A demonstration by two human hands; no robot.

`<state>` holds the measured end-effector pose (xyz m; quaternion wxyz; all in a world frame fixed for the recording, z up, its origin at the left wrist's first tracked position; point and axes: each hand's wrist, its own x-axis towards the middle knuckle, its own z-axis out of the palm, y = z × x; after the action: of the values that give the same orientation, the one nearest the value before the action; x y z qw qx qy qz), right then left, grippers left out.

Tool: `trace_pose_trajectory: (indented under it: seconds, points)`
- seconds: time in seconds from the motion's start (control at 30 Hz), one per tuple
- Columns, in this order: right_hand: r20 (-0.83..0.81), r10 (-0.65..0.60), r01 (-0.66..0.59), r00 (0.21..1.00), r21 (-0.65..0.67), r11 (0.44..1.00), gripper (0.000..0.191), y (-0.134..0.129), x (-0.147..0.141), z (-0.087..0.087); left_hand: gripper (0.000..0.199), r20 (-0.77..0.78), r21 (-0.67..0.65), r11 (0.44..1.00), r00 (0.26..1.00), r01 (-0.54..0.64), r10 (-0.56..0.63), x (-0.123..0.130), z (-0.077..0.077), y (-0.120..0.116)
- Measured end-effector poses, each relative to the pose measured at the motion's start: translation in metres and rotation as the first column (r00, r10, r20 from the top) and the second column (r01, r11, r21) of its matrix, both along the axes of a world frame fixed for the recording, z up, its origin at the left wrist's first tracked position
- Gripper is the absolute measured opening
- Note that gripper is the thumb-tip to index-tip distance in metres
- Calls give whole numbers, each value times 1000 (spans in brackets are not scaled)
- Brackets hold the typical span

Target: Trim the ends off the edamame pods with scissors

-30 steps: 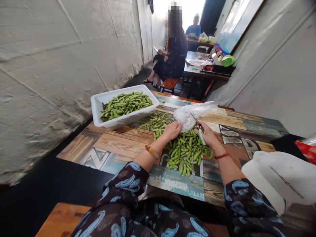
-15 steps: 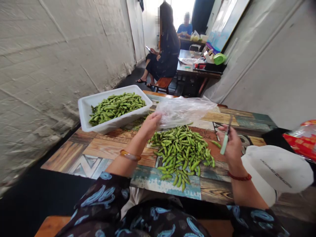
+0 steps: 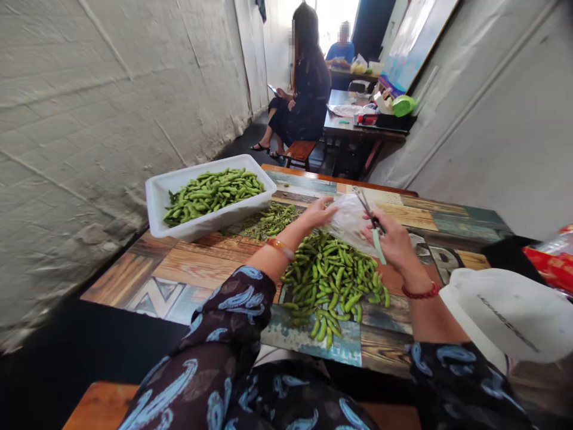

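A clear plastic bag is bunched up between my two hands, just above the far edge of a pile of green soybean pods. My left hand has its fingers closed on the bag's left side. In my right hand is a pair of scissors with pale green handles, blades pointing up and away. The right fingertips also meet the bag's right side. Left of the pile stands a white plastic tub holding more pods. Small trimmed bits lie beside it.
The wood-patterned table carries everything. A white cap sits at the right, with a red package behind it. Further off, one person sits on a stool with a phone, and another is at a back table.
My left hand has moved right and the bag, spread out before, is now gathered between my hands. My right hand has come left with the scissors. More trimmed bits show beside the tub.
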<state>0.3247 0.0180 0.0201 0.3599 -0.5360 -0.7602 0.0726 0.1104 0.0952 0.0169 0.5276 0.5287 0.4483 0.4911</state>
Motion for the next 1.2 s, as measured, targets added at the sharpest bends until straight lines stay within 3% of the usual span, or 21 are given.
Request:
trace_pose_trajectory:
  seconds: [0.1, 0.2, 0.37, 0.43, 0.5, 0.6, 0.7, 0.8, 0.97, 1.13, 1.2]
  points:
    - [106, -119, 131, 987, -118, 984, 47, 30, 13, -37, 38, -179, 112, 993, 983, -26, 46, -19, -7, -2]
    - [107, -208, 222, 972, -143, 965, 48, 55, 28, -65, 39, -251, 235, 965, 951, -119, 178, -69, -15, -20]
    - [122, -308, 323, 944, -135, 937, 51, 87, 30, -80, 33, -490, 388, 887, 759, -250, 428, -149, -33, -70]
    - [123, -226, 241, 966, -123, 963, 50, 95, 22, -78, 33, -565, 401, 888, 702, -226, 434, -160, -40, -86]
    - [100, -148, 155, 984, -75, 985, 50, 95, 13, -72, 33, -631, 398, 905, 671, -148, 388, -159, -45, -97]
    - [86, -126, 123, 988, 33, 992, 50, 82, 9, -54, 34, -702, 358, 934, 660, 2, 267, -140, -49, -108]
    - [90, -86, 79, 992, 79, 994, 51, 58, 11, -32, 34, -703, 314, 940, 698, 133, 136, -117, -50, -115]
    - [86, -20, 10, 996, 112, 994, 55, 33, 3, -17, 34, -679, 318, 928, 729, 195, 80, -102, -51, -116]
    - [49, 339, -336, 939, -56, 940, 47, 4, -39, -28, 38, -637, 334, 897, 771, 289, -12, -95, -46, -111]
    - [38, 445, -442, 895, -70, 894, 47, -15, -58, -39, 33, -576, 334, 868, 809, 367, -121, -111, -36, -106]
    - [48, 454, -451, 890, -62, 891, 47, -21, -53, -34, 33, -561, 347, 883, 824, 316, -75, -129, -33, -101]
